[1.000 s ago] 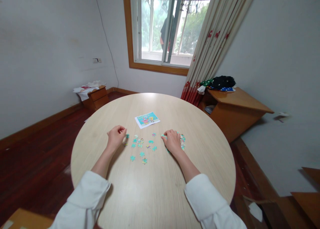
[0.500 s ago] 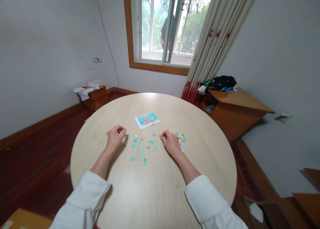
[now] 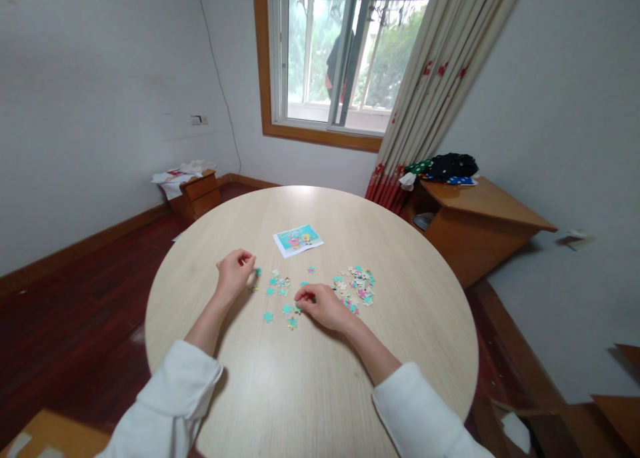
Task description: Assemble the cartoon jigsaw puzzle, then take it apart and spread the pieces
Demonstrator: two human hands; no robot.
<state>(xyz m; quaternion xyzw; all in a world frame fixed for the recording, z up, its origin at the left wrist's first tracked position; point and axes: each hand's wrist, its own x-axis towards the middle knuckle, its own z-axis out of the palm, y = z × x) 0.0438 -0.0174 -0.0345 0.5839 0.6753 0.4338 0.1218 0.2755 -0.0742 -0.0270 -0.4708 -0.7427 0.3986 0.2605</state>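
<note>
My left hand (image 3: 234,273) rests on the round table (image 3: 295,391), thumb and fingers drawn together. Whatever it may hold is hidden, and a teal puzzle piece (image 3: 258,272) lies just beside it. In the middle, my right hand (image 3: 324,307) pinches a small greenish puzzle piece (image 3: 298,309) low over the tabletop. Several loose teal pieces (image 3: 269,317) are spread between the hands, some of them bunched together. Right of my right hand is a heap of mixed pieces (image 3: 362,286), partly behind the wrist. Farther back lies a printed picture card (image 3: 299,241) with cartoon figures.
A slanted wooden cabinet (image 3: 490,208) with dark cloth on top stands at the right, near a long curtain (image 3: 440,78). A small drawer unit (image 3: 201,195) holds papers at the back left. Beyond the window, a person is partly visible.
My right hand has moved left and toward me with the piece, from beside the heap to the loose pieces, uncovering more of the heap. My left hand stays in place. The view has shifted slightly.
</note>
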